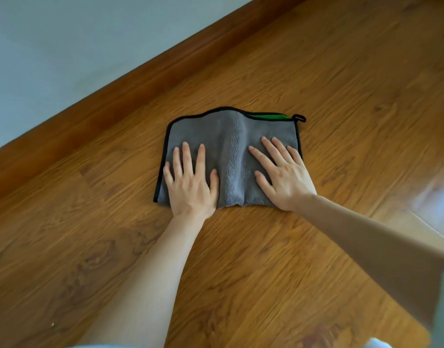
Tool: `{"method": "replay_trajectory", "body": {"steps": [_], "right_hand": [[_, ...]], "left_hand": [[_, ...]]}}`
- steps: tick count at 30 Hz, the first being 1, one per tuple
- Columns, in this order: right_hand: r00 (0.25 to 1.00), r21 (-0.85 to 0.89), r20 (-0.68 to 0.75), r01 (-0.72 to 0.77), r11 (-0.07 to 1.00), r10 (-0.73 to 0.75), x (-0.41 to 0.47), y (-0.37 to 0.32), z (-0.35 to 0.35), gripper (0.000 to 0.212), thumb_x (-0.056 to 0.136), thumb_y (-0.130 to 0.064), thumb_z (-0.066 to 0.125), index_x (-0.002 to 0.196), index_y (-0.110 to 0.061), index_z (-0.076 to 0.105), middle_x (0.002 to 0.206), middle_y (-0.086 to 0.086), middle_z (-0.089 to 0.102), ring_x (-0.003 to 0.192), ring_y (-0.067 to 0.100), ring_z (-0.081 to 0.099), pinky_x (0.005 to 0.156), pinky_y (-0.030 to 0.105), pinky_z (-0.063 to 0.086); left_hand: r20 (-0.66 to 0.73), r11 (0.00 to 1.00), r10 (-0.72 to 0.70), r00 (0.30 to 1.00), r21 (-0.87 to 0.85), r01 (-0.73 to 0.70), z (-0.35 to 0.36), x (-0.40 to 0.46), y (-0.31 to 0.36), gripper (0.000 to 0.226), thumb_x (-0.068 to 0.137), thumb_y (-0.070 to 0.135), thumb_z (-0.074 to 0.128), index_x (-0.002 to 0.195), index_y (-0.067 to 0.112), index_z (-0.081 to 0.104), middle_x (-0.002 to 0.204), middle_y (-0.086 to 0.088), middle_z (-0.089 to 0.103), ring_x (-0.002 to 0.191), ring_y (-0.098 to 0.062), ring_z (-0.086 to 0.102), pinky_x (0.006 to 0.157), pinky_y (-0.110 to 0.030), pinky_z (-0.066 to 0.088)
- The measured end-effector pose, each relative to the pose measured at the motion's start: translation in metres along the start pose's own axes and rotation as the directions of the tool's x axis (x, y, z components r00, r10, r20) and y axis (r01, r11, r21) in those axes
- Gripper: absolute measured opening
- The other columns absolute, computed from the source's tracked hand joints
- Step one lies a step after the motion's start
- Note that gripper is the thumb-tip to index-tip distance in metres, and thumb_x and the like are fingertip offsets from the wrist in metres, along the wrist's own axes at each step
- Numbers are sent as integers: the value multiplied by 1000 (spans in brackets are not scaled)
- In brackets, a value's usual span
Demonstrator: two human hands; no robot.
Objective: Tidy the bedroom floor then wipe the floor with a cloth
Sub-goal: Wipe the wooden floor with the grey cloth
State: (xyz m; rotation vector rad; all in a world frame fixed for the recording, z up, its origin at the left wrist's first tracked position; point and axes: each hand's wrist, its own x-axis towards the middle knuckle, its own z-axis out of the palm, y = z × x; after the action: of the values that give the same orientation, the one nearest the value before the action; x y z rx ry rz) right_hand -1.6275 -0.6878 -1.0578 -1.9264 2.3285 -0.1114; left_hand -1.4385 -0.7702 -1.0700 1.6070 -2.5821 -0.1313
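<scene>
Wooden floor (316, 71): both hands, seemingly flat, press cloth (231, 151).

**What the view keeps back**

Both palms lie flat, so the parts of the grey cloth (231, 156) beneath the left hand (190, 182) and the right hand (283, 177) are covered. Its green underside (268, 118) peeks out only as a thin strip at the far edge; the rest is folded under. Both forearms run out of the picture at the bottom and right edges. The wooden floor (241, 259) smears into blur toward the near right corner, where a pale glare (434, 202) washes out the grain. A tiny white speck (52, 324) near the bottom left is too small to identify.
</scene>
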Motion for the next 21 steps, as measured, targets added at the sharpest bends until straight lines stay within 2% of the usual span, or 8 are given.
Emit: {"method": "replay_trajectory", "body": {"steps": [6, 11, 15, 18, 21], "right_hand": [[999, 3, 13, -31, 1000, 31, -7, -5, 0, 64, 90, -52, 6, 149, -30, 19, 157, 6, 17, 145, 25, 10, 117, 42, 8], [996, 12, 15, -87, 996, 86, -32, -17, 5, 62, 92, -50, 10, 149, -29, 19, 157, 6, 17, 146, 25, 9, 117, 43, 7], [999, 12, 27, -44, 999, 43, -58, -24, 5, 60, 94, -50, 12, 149, -27, 21, 157, 7, 19, 145, 26, 11, 117, 43, 9], [1000, 7, 27, 8, 1000, -8, -81, -27, 6, 58, 95, -49, 15, 147, -26, 28, 154, 8, 26, 144, 28, 19, 115, 42, 11], [998, 10, 35, 52, 999, -52, -109, -32, 7, 59, 97, -50, 10, 145, -25, 32, 152, 8, 32, 141, 29, 25, 113, 42, 13]], "left_hand": [[13, 1000, 7, 1000, -11, -7, -1, -4, 0, 67, 90, 48, 6, 150, 19, 18, 156, -14, 16, 144, -32, 13, 112, -51, 14], [-1, 1000, 15, 1000, -22, -15, -2, -23, -1, 64, 93, 46, 15, 148, 16, 25, 153, -17, 24, 141, -35, 21, 110, -53, 20], [7, 999, 9, 1000, -38, -8, -4, -56, -4, 62, 93, 45, 17, 147, 16, 28, 153, -17, 25, 141, -35, 22, 110, -53, 22], [16, 999, -14, 1000, -46, 15, -7, -88, -7, 62, 93, 44, 21, 147, 16, 30, 153, -16, 26, 141, -34, 24, 109, -53, 24], [18, 996, -69, 997, -49, 70, -8, -127, -14, 61, 92, 44, 25, 147, 17, 31, 153, -15, 26, 140, -33, 25, 109, -51, 22]]}}
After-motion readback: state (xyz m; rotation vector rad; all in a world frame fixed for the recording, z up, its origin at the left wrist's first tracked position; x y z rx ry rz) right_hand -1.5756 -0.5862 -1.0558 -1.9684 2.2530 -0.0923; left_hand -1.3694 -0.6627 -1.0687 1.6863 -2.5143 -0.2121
